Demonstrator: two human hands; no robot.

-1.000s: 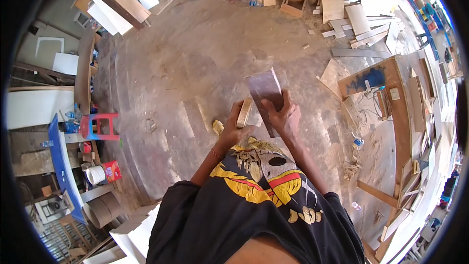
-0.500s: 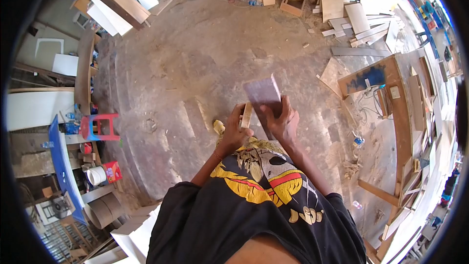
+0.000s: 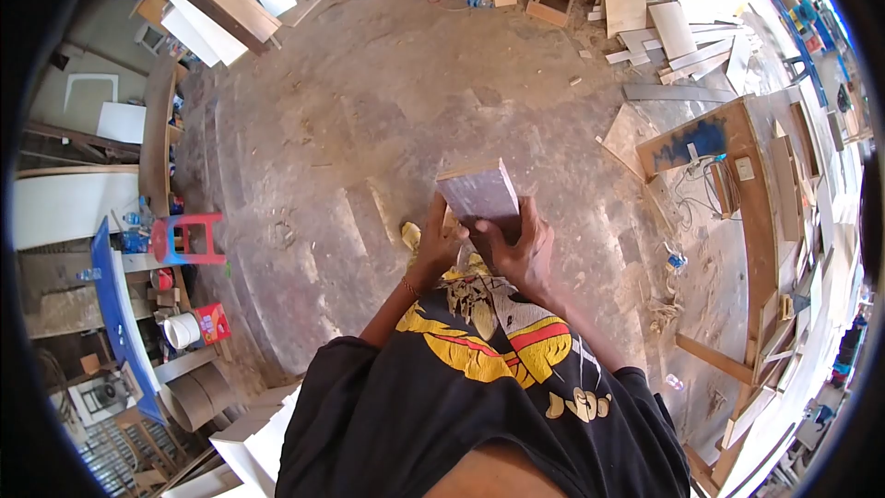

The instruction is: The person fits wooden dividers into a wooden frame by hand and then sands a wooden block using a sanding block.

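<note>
Above my lap a flat greyish-purple wooden board (image 3: 481, 195) is held up between my two hands, its pale edge facing away from me. My right hand (image 3: 524, 249) grips its right side, thumb across the near face. At the left side my left hand (image 3: 440, 242) has closed, fingers along the edge and thumb near the lower corner. A sliver of pale wood shows by the left fingers; how much of a second piece lies behind the board is hidden.
A red and blue plastic stool (image 3: 188, 239) stands at left beside a long blue panel (image 3: 120, 314). To the right is a wooden cabinet frame (image 3: 751, 175) with loose cables. Wood offcuts (image 3: 678, 32) are heaped at back right, near an open wooden box (image 3: 550, 4).
My hands have come together. The board has moved left and down and turned to show its face, and the pale wood piece from my left hand is now mostly hidden at it.
</note>
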